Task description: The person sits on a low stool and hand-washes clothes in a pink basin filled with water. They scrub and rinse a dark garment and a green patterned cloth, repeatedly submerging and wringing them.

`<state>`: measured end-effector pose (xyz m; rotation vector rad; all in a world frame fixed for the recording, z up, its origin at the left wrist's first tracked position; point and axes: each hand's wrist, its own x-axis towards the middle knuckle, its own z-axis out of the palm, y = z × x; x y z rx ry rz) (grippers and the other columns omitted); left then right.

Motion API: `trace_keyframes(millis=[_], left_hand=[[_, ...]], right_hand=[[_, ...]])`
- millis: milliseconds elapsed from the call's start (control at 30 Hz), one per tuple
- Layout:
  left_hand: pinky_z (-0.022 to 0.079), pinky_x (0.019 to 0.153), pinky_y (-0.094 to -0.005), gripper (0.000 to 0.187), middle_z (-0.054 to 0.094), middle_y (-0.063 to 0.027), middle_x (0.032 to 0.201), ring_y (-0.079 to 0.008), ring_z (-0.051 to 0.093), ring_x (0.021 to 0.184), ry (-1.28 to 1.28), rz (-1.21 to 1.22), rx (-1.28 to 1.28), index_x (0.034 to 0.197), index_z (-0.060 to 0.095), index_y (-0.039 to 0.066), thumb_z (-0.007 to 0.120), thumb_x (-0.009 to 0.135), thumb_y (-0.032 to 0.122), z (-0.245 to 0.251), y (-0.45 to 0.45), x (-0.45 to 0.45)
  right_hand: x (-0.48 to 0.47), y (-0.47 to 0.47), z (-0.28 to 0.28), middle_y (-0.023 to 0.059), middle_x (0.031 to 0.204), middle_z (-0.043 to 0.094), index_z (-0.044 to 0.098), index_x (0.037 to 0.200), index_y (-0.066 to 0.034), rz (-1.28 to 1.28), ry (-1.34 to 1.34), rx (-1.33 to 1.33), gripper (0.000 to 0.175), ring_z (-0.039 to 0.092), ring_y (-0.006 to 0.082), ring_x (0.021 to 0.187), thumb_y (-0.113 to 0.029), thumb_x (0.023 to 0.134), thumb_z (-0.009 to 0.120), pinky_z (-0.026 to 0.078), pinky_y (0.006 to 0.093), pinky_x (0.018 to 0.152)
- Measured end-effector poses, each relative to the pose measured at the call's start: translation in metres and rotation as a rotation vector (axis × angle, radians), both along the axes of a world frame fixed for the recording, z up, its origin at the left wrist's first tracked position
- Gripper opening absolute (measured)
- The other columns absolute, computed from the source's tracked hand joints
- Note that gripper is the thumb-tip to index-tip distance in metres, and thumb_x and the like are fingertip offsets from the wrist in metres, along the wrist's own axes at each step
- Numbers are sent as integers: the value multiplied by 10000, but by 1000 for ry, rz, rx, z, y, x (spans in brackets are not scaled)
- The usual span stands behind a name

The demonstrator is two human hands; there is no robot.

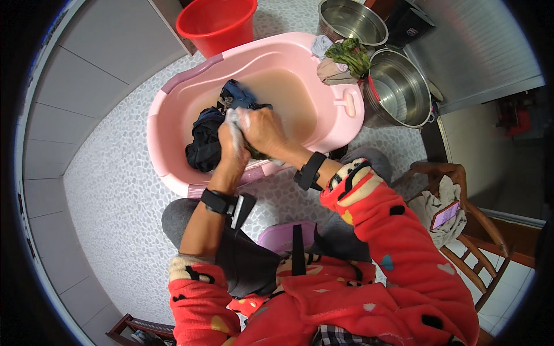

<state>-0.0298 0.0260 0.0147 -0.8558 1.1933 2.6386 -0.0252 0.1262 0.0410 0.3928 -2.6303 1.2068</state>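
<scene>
My left hand and my right hand meet over a pink plastic tub of cloudy, brownish water. Both are closed on a wet, sudsy cloth; the fingers hide most of it, so its full shape cannot be told. Dark wet clothes are heaped in the tub just left of and beyond my hands. Part of that heap, a blue garment, sticks up above the water and looks blurred.
Bunched small garments lie on the tub's right rim, near a pale bar-shaped piece. Beyond stand a red bucket and two metal pots. At right, a wooden chair holds a cloth and a phone.
</scene>
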Motion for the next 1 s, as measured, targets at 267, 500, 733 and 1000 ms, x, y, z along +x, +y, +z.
trace_keyframes(millis=[267, 500, 733, 1000], left_hand=[[466, 617, -320, 286, 548, -24, 698, -171, 556, 660, 11, -58, -27, 771, 539, 101, 495, 961, 311, 5, -5, -3], [451, 680, -301, 336, 584, -9, 801, -135, 538, 730, -67, -143, -137, 885, 610, 39, 493, 973, 341, -4, 4, 5], [446, 625, -319, 348, 545, -18, 721, -164, 528, 670, -5, -17, -172, 781, 562, 74, 475, 978, 347, -3, 0, 1], [454, 639, -300, 276, 548, -7, 723, -153, 553, 685, 31, -37, -64, 804, 567, 90, 484, 975, 291, 4, -4, 0]], right_hand=[[4, -2, 1, 217, 642, 614, 631, 770, -69, 149, -25, 36, 325, 623, 412, 624, -296, 921, 455, 501, 506, 580], [-2, 4, -1, 231, 633, 605, 626, 707, -34, -108, 7, 30, 395, 620, 414, 613, -281, 942, 428, 497, 509, 570], [2, 1, -1, 239, 651, 606, 623, 778, -34, 93, -35, 13, 354, 620, 417, 625, -281, 942, 429, 496, 513, 590], [3, 0, -1, 194, 643, 612, 587, 801, -69, 195, -44, 50, 248, 618, 394, 611, -259, 911, 472, 492, 489, 566]])
